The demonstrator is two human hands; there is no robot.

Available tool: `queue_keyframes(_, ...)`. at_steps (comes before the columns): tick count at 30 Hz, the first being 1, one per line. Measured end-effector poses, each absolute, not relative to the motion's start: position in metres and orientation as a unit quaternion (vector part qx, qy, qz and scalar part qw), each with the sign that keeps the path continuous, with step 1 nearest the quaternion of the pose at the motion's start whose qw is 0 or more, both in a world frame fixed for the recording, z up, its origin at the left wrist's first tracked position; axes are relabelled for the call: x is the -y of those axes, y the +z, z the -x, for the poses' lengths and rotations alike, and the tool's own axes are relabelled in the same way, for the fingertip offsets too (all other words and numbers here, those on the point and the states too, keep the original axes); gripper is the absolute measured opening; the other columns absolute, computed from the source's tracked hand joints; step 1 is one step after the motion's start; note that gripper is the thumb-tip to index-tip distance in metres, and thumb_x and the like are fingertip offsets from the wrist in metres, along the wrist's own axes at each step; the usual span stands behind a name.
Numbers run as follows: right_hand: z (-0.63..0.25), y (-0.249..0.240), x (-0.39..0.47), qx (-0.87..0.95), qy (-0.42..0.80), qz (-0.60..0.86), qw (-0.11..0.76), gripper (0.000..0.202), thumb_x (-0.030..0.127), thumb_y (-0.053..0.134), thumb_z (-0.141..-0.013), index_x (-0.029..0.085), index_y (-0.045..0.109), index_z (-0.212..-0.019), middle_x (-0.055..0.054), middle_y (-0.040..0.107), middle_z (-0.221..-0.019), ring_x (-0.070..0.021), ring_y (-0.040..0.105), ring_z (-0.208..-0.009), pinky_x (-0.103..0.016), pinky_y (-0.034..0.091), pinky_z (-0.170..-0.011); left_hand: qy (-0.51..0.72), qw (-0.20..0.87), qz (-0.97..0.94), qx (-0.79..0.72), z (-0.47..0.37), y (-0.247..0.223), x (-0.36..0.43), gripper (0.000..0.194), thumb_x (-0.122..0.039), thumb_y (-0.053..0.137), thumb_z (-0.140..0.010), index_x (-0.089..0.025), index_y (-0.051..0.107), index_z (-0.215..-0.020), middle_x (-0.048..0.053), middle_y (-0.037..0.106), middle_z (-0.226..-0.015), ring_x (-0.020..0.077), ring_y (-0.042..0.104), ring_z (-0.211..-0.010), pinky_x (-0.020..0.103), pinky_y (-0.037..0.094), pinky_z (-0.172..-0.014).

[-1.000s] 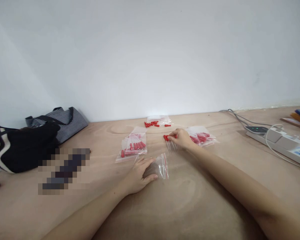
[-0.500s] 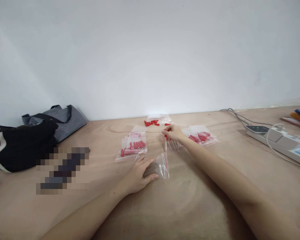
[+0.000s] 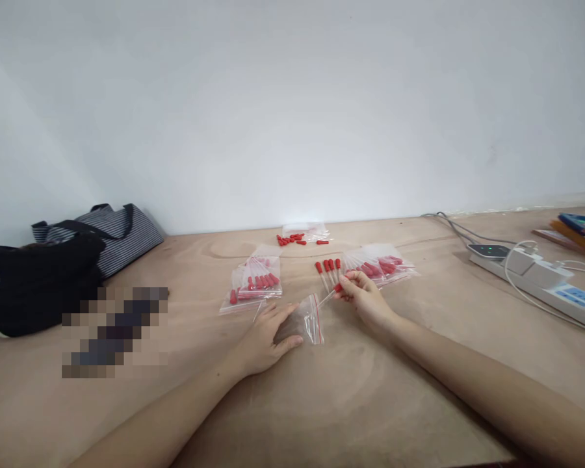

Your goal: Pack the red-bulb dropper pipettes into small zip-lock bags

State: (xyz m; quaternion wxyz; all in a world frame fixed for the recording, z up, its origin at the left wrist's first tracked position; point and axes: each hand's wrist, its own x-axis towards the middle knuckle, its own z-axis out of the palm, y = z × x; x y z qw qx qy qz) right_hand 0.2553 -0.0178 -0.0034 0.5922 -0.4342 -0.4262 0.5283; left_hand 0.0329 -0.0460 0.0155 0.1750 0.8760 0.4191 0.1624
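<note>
My left hand (image 3: 269, 339) lies with fingers and thumb spread on a small clear zip bag (image 3: 311, 325) with a red strip at its mouth. In my right hand (image 3: 365, 300) a glass dropper with a red bulb (image 3: 338, 289) is pinched. Its thin tube points left, its tip at the mouth of the bag; whether it is inside I cannot tell. Just beyond, several red-bulbed droppers (image 3: 328, 266) lie side by side on the table. Bags of droppers (image 3: 263, 281) overlap at the left, and more filled bags (image 3: 387, 263) lie at the right.
Loose red rubber bulbs (image 3: 288, 240) lie by the wall, near a clear bag (image 3: 302, 231). At left stand a black bag (image 3: 39, 286) and a striped bag (image 3: 127, 237), near a blurred-out patch (image 3: 121, 331). A power strip (image 3: 565, 292) with cables is at right.
My right hand has come nearer and pulled one dropper from the row, turning its tube toward the bag's mouth. My left hand stays on the bag. The view has shifted slightly.
</note>
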Motion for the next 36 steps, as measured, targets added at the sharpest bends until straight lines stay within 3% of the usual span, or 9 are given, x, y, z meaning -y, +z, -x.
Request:
queue_keyframes(4,-0.243,-0.005,0.033,0.484,0.557,0.408,0.538,0.038,0.046,0.066,-0.059,0.019,0.044,-0.073,0.002,0.058,-0.066,-0.0107,0.057,-0.056,-0.025,0.044,-0.056,0.166,0.169,-0.874,-0.425,-0.032,0.014,0.046,0.048,-0.037,0.051,-0.079,-0.02,0.039,-0.122,0.008,0.046,-0.125,0.0259,0.039,-0.115,0.045,0.029,-0.097)
queue_keyframes(9,-0.239,-0.007,0.037,0.627,0.483,0.439,0.426,0.03,0.039,0.068,-0.058,0.016,0.055,-0.072,0.0,0.061,-0.068,-0.0082,0.051,-0.051,-0.022,0.04,-0.048,0.17,0.159,-0.876,-0.423,-0.032,0.011,0.045,0.049,-0.037,0.052,-0.079,-0.021,0.037,-0.123,0.008,0.046,-0.125,0.0264,0.04,-0.115,0.045,0.031,-0.095)
queue_keyframes(15,-0.234,-0.005,0.035,0.754,0.415,0.366,0.354,0.015,0.024,0.054,-0.073,0.018,0.063,-0.083,-0.001,0.064,-0.075,-0.0124,0.058,-0.07,-0.023,0.043,-0.061,0.178,0.158,-0.883,-0.405,-0.036,0.011,0.045,0.047,-0.035,0.052,-0.078,-0.021,0.039,-0.122,0.007,0.049,-0.122,0.0254,0.043,-0.111,0.043,0.033,-0.094)
queue_keyframes(20,-0.236,-0.006,0.032,0.782,0.335,0.394,0.348,0.018,0.023,0.049,-0.075,0.019,0.067,-0.081,0.001,0.063,-0.065,-0.0123,0.055,-0.062,-0.022,0.042,-0.056,0.164,0.156,-0.893,-0.39,-0.024,0.017,0.045,0.056,-0.041,0.055,-0.075,-0.022,0.037,-0.125,0.008,0.044,-0.127,0.0267,0.037,-0.117,0.044,0.03,-0.097)
queue_keyframes(27,-0.246,-0.012,0.018,0.728,0.395,0.453,0.331,0.017,0.026,0.051,-0.071,0.015,0.064,-0.075,0.002,0.058,-0.055,-0.0077,0.046,-0.043,-0.02,0.037,-0.043,0.137,0.204,-0.88,-0.407,-0.001,0.022,0.048,0.047,-0.041,0.048,-0.08,-0.025,0.04,-0.124,0.005,0.048,-0.124,0.0241,0.046,-0.11,0.04,0.037,-0.092)
queue_keyframes(31,-0.255,0.002,-0.008,0.743,0.223,0.547,0.315,0.016,0.027,0.052,-0.071,0.017,0.064,-0.073,-0.002,0.061,-0.066,-0.0121,0.054,-0.059,-0.023,0.04,-0.055,0.137,0.224,-0.872,-0.413,-0.001,0.021,0.047,0.043,-0.039,0.044,-0.083,-0.026,0.039,-0.124,0.004,0.048,-0.125,0.0228,0.047,-0.109,0.038,0.039,-0.09)
queue_keyframes(36,-0.244,0.015,-0.045,0.743,-0.02,0.638,0.204,0.027,0.034,0.045,-0.077,0.018,0.065,-0.084,-0.01,0.056,-0.097,-0.0217,0.052,-0.089,-0.029,0.04,-0.068,0.146,0.233,-0.866,-0.417,0.0,0.017,0.046,0.046,-0.04,0.048,-0.081,-0.027,0.039,-0.124,0.003,0.046,-0.126,0.0231,0.045,-0.111,0.039,0.037,-0.091)
